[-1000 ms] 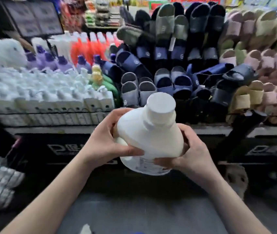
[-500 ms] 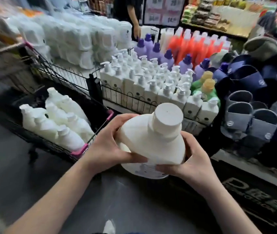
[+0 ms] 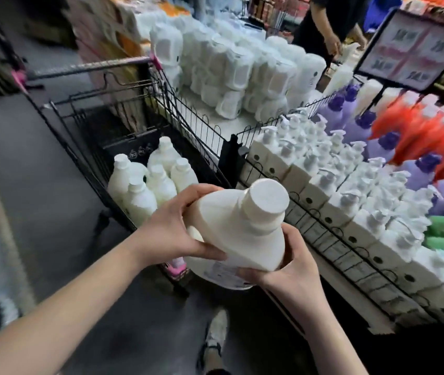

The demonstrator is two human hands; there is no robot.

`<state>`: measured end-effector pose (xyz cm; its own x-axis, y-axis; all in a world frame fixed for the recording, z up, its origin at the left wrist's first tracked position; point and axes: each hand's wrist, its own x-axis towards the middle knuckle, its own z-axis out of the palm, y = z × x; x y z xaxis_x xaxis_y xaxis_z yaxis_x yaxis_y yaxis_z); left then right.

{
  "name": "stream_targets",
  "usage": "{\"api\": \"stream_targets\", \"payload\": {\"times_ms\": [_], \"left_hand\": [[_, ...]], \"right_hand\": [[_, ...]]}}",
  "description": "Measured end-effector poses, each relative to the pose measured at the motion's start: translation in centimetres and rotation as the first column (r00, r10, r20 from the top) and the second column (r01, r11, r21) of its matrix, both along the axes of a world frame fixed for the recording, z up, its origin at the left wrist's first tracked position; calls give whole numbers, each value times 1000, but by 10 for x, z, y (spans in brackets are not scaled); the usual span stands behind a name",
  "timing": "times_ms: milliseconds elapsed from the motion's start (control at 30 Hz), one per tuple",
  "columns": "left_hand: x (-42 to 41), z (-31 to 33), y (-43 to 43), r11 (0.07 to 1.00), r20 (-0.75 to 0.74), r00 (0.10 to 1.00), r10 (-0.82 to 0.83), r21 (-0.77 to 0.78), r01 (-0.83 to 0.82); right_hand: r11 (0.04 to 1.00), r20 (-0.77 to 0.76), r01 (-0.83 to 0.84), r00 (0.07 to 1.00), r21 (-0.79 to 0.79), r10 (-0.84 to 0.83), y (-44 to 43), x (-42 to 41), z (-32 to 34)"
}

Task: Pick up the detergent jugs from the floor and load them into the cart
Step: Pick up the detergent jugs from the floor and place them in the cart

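Note:
I hold a white detergent jug point(image 3: 245, 228) with a wide white cap in both hands, at chest height, cap tilted up and to the right. My left hand point(image 3: 172, 234) grips its left shoulder; my right hand point(image 3: 291, 269) cups its lower right side. The black wire cart point(image 3: 85, 136) with a pink-ended handle stands just ahead and to the left. Several white jugs point(image 3: 150, 180) stand upright in the cart's near right corner. The held jug hangs beside the cart's near right corner, above a pink corner piece.
A low wire-fenced display point(image 3: 337, 239) of white pump bottles runs along the right. Behind it are purple and orange bottles point(image 3: 410, 131) and stacked white jugs point(image 3: 237, 74). A person in dark clothes point(image 3: 329, 25) stands at the back. My shoe point(image 3: 215, 336) is on the dark floor.
My view has swung left from the slipper racks to the cart, which now lies closer and fuller in view. The jug stays gripped in both hands, now beside the cart's corner.

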<state>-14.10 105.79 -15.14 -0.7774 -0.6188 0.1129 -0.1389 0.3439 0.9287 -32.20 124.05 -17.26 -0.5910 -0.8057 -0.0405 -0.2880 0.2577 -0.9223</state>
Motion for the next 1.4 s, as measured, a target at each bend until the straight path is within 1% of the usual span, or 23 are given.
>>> {"api": "stream_targets", "payload": {"times_ms": [200,367,500,667,767,900,967,1200,1400], "left_hand": [[-45,-11,-67,997,51,996,68,-28,-66],[-109,-10,-131,999,155,988,4,-43,3],[-145,-19,-173,998,231,972,-35,-49,47],[-174,-38,-212,997,289,956,-54,-37,67],[-183,-56,-230,996,308,949,-72,-19,82],[-191,-80,-248,995,342,934,-102,13,104],[-196,-91,-259,990,351,926,-143,40,138],[-209,-153,-290,951,368,878,-308,133,278],[-219,-217,-301,925,369,849,-379,180,335]], "right_hand": [[998,76,-46,996,-44,49,-79,-48,-21],[999,157,15,988,-44,-8,-130,-94,-37],[999,232,37,972,6,-37,-169,-125,-43],[998,235,17,972,59,-31,-205,-150,-58],[993,217,32,974,116,-57,-222,-157,-74],[988,210,57,974,142,-86,-235,-158,-96],[988,219,74,970,139,-103,-241,-156,-104],[963,194,148,962,227,-193,-257,-146,-160],[925,125,199,960,324,-251,-267,-142,-217]]}}
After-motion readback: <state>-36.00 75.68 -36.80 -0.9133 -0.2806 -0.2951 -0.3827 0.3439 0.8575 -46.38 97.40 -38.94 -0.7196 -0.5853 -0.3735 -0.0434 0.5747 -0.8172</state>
